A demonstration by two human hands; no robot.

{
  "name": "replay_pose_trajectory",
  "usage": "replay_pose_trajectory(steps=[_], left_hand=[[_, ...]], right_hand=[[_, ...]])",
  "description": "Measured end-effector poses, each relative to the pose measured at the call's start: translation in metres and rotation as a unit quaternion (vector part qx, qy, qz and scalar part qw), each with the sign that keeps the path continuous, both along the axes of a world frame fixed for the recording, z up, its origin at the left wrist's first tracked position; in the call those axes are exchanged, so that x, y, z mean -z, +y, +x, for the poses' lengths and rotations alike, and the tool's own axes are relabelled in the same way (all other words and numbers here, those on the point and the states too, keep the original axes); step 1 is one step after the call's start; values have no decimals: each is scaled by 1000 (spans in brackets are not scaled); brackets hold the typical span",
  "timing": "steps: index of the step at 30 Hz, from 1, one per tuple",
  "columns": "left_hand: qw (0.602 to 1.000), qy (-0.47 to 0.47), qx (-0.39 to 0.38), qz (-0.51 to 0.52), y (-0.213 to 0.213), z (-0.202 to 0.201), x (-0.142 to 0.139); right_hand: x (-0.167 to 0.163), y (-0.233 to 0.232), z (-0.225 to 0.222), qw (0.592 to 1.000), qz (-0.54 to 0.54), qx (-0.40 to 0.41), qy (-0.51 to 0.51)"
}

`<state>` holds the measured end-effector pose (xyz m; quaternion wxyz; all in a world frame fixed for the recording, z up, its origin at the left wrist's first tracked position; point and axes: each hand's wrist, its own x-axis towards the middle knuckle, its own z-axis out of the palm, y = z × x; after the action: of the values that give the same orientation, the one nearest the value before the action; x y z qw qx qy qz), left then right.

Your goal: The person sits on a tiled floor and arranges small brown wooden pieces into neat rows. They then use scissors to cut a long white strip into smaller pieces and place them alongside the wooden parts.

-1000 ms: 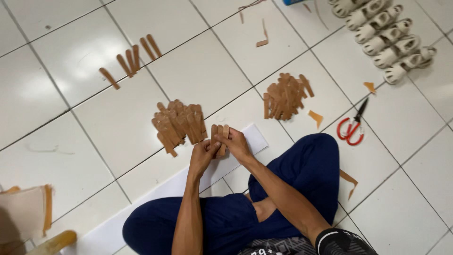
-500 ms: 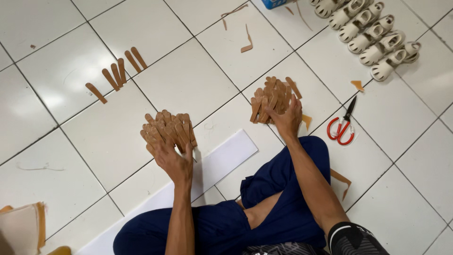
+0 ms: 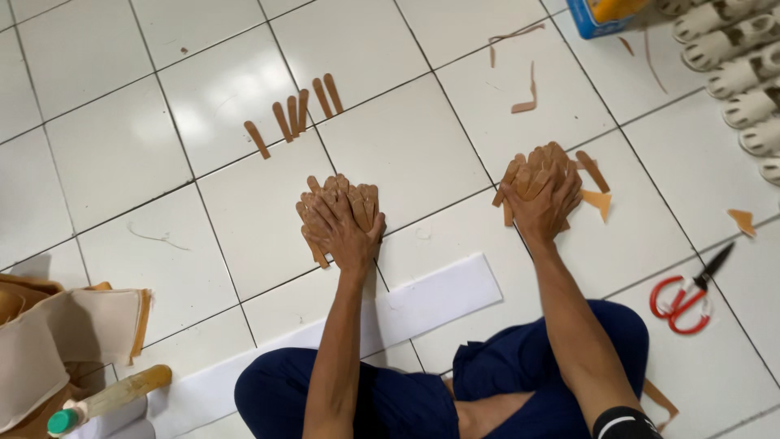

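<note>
Floor: white glazed tiles (image 3: 122,154) with dark grout lines; the person sits cross-legged on them in dark blue trousers.
Left hand (image 3: 341,223): fingers spread wide, palm flat on the left pile of tan strips (image 3: 337,203); nothing gripped.
Right hand (image 3: 543,199): fingers spread, pressed flat on the right pile of tan strips (image 3: 536,171); nothing gripped.
Piles: two, well apart, one under each hand; strip count within each cannot be told.
Loose strips (image 3: 292,118): six, laid in a slanted row on the tile beyond the left pile.
White sheet (image 3: 431,297): one long band, lying between the piles and the knees.
Scissors (image 3: 686,297): one pair, red handles, right of the knee.
Offcuts (image 3: 601,199): several scattered tan scraps near the right pile.
Glue bottle (image 3: 106,398): one, green cap, lower left.
White moulded soles (image 3: 747,73): at least five, in a row at the upper right edge.
</note>
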<state>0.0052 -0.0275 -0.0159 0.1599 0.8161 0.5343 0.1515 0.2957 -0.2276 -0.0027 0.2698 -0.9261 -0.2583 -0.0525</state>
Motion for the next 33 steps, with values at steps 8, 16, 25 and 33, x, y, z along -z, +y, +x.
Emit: replay_pose_trajectory(steps=[8, 16, 25, 33], left_hand=[[999, -7, 28, 37, 71, -19, -21], [922, 162, 328, -123, -51, -137, -41], [971, 68, 225, -41, -20, -126, -34], [974, -42, 190, -115, -63, -130, -40]], right_hand=[[2, 44, 14, 999, 16, -20, 40], [-8, -36, -151, 948, 46, -313, 21], [-13, 36, -180, 939, -25, -343, 13], [-13, -44, -239, 918, -132, -359, 101]])
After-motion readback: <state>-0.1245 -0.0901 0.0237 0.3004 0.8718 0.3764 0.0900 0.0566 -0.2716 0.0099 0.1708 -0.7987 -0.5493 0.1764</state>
